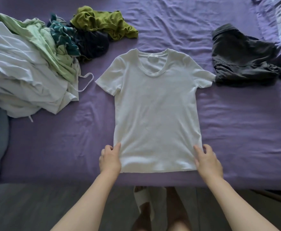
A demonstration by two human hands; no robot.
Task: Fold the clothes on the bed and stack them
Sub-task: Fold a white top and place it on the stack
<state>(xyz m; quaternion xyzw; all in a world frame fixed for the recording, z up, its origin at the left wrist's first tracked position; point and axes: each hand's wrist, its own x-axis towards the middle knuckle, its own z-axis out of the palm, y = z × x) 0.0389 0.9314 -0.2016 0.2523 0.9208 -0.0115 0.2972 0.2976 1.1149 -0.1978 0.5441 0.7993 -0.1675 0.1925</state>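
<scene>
My left hand (110,160) and right hand (208,161) pinch the bottom corners of the white tee (154,104), which lies flat on the bed (236,124), stretching away from my fingers (198,151).

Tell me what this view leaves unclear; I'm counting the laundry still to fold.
- Pile of clothes, head view: cut by the left edge, garments overlap, count unknowable.
- Dark garment: crumpled, type unclear.
- White T-shirt lower corners: covered by left hand and right hand.
</scene>
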